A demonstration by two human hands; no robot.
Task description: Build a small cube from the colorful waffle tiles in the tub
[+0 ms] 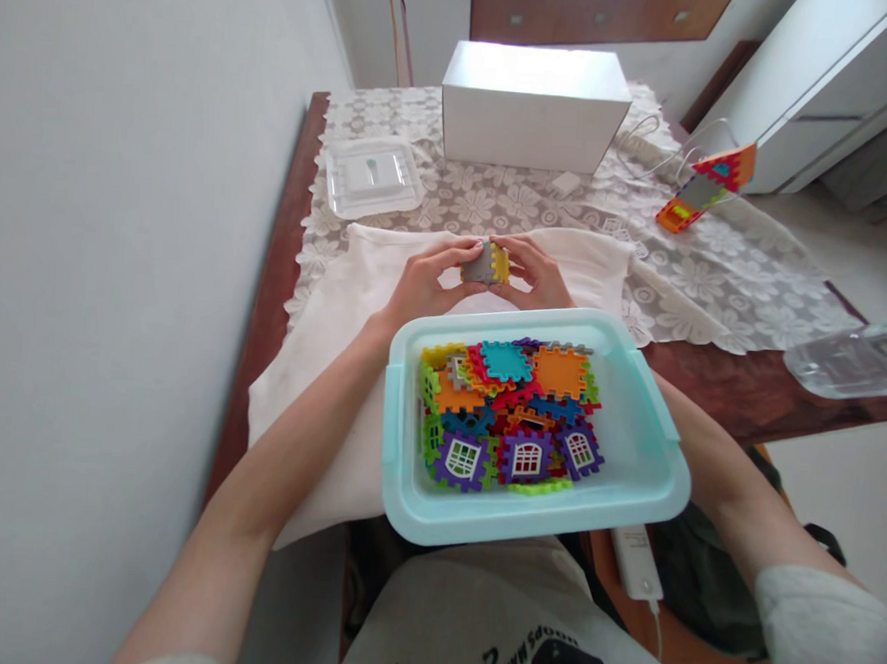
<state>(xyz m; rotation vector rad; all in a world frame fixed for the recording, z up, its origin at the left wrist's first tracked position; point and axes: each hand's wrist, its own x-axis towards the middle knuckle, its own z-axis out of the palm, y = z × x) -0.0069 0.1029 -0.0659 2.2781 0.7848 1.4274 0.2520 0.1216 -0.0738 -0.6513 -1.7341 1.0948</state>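
Note:
Over the white cloth (319, 395), my left hand (433, 276) and my right hand (533, 273) grip a small block of interlocking puzzle tiles (484, 263) from both sides. Its grey face is on the left and a yellow toothed face on the right. Thumbs press its lower edge and fingers its upper edge; the far side is hidden. Just in front of my wrists stands a light teal plastic tub (635, 464). Inside it lie many loose toothed tiles in orange, blue, red, green and purple, among them purple window tiles (527, 458) with white frames.
A white box (531, 127) stands at the back of the lace-covered table, with a clear plastic lid (374, 175) to its left. At right are an assembled tile structure (703, 193) and a clear bottle (855, 355) lying near the edge. A wall (133, 253) borders the left.

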